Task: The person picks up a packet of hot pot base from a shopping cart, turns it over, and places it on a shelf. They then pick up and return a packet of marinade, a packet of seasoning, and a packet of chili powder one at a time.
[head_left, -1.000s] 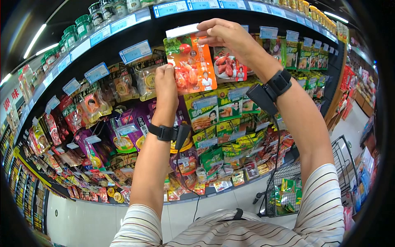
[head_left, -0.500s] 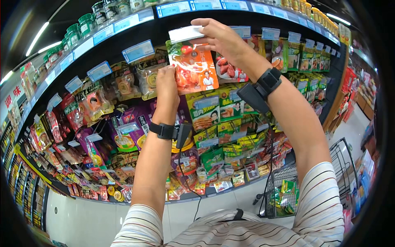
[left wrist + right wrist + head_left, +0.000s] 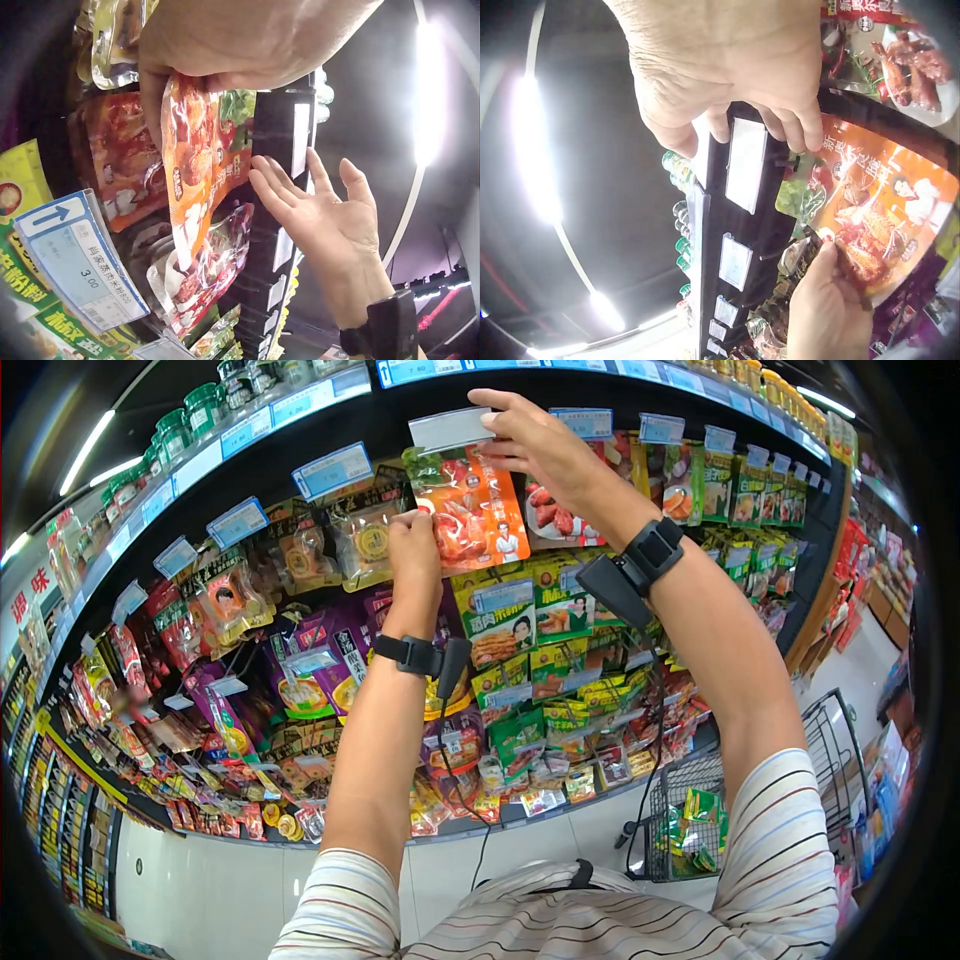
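Observation:
My left hand (image 3: 413,545) pinches the left edge of an orange marinade packet (image 3: 470,510) with a picture of chicken wings. In the right wrist view the thumb of that hand lies on the packet's front. The packet is upright below a white price-tag holder (image 3: 450,430). At the holder's right end is my right hand (image 3: 550,455), its fingers spread and mostly straight above the packet's top right corner. The left wrist view shows the right palm (image 3: 330,221) turned up. Another packet with a wings picture (image 3: 555,520) hangs to the right, partly covered.
Clear-windowed packets (image 3: 368,545) hang to the left, green seasoning packets (image 3: 498,625) below. A shelf edge with blue price labels (image 3: 270,425) and jars (image 3: 205,410) runs above. At lower right stands a wire cart (image 3: 690,850) holding green packets.
The price-tag holder has tipped up and shows more of its face. My right hand's fingers have straightened and spread. The left hand keeps its pinch on the marinade packet.

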Demonstrator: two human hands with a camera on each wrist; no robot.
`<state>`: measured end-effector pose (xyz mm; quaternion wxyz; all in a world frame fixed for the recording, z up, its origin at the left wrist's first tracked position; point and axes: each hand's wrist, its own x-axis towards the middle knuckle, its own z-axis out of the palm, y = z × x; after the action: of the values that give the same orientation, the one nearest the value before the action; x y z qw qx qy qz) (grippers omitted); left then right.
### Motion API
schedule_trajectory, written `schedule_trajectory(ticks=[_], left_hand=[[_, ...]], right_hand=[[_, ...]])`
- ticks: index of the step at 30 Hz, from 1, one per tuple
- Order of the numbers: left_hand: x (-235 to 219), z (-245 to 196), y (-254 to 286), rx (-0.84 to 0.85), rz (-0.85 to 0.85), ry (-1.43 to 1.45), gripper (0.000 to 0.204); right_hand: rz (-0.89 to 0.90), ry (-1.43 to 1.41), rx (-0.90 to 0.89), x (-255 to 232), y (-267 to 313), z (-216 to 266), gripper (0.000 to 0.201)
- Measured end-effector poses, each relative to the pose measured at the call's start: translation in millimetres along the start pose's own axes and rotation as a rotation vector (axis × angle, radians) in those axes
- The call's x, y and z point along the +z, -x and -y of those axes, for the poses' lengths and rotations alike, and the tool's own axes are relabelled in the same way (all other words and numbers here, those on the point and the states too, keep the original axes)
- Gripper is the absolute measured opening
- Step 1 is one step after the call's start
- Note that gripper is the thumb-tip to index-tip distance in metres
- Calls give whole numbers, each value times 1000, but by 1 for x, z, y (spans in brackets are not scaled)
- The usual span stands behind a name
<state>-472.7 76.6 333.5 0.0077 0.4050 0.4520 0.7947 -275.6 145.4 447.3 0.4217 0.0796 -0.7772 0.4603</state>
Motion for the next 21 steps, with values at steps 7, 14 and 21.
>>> schedule_trajectory(ticks=[7, 14, 21], left_hand=[[-31, -25, 33, 225, 5, -322, 37], [-22, -58, 147, 162, 160, -193, 27], [-27, 51, 288, -641, 1002, -258, 23]], right_hand=[[-41, 169, -14, -10, 57, 11, 59], [-158, 27, 111, 4, 187, -32, 40], [-68, -256, 879, 5, 356, -78, 31]])
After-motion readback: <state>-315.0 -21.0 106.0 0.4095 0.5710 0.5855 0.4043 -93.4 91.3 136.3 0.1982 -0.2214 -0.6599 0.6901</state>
